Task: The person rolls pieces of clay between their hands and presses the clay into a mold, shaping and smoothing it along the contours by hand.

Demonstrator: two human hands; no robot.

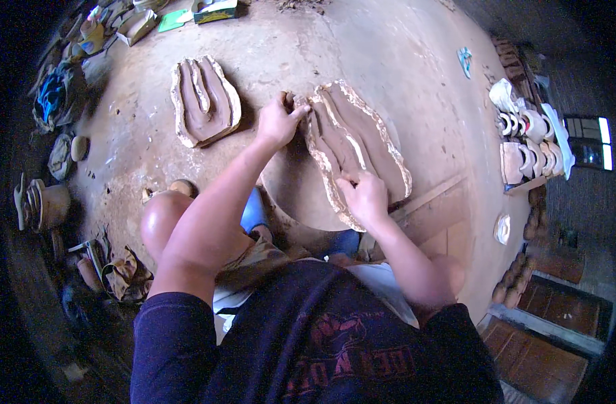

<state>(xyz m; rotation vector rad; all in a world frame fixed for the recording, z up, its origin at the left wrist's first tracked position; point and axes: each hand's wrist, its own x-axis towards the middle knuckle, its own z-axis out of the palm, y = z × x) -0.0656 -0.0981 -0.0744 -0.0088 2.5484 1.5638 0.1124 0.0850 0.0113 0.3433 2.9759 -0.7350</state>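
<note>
In front of me a long mould-like piece (382, 145) lies aslant, with brown clay hollows, a pale middle ridge and rough cream edges. It rests on a round, flat board (288, 192). My left hand (278, 124) is closed at its far left end, thumb and fingers drawn together by the rim; what they pinch is too small to name. Over the lower part of the hollow, my right hand (366, 196) is curled, fingertips down beside the ridge. Whether it grips anything is hidden. A smaller similar piece (220, 111) lies on the floor to the left.
Pots (49, 202) and a crumpled brown bag (127, 275) stand at the left. Boxes (215, 10) and a green sheet (173, 20) lie at the far left. Curved clay pieces (523, 161) sit on a rack at the right. A wooden board (432, 195) lies beside the round one.
</note>
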